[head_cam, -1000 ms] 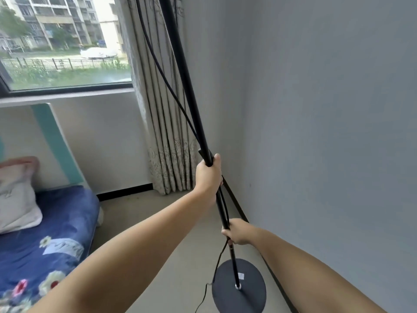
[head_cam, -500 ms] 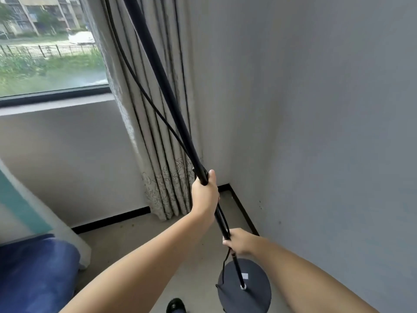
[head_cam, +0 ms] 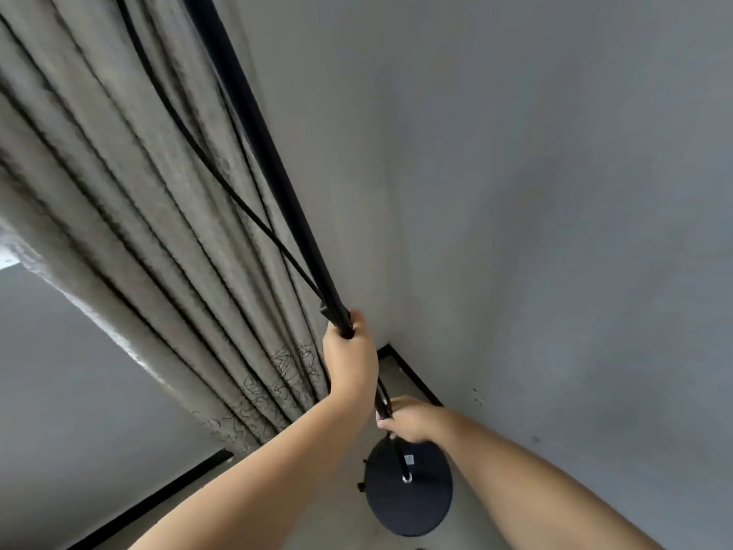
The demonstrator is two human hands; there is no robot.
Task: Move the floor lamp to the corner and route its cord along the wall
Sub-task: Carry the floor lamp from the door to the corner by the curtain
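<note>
The floor lamp is a thin black pole (head_cam: 261, 148) rising from a round black base (head_cam: 408, 494) that sits low near the corner of the room. My left hand (head_cam: 351, 361) is closed around the pole at mid-height. Below it, my right hand (head_cam: 408, 418) grips the pole just above the base. The black cord (head_cam: 190, 140) hangs in a loose curve beside the pole and joins it at my left hand. The lamp head is out of view above.
A grey-beige pleated curtain (head_cam: 131, 232) hangs left of the pole, reaching almost to the floor. A plain grey wall (head_cam: 555, 232) fills the right side. A black baseboard (head_cam: 412, 375) marks the corner behind my hands, and another baseboard strip (head_cam: 158, 498) runs lower left.
The view has closed in on the corner; window and bed have left the frame. The lamp with its base has moved nearer the corner walls. Both hands keep their grip on the pole.
</note>
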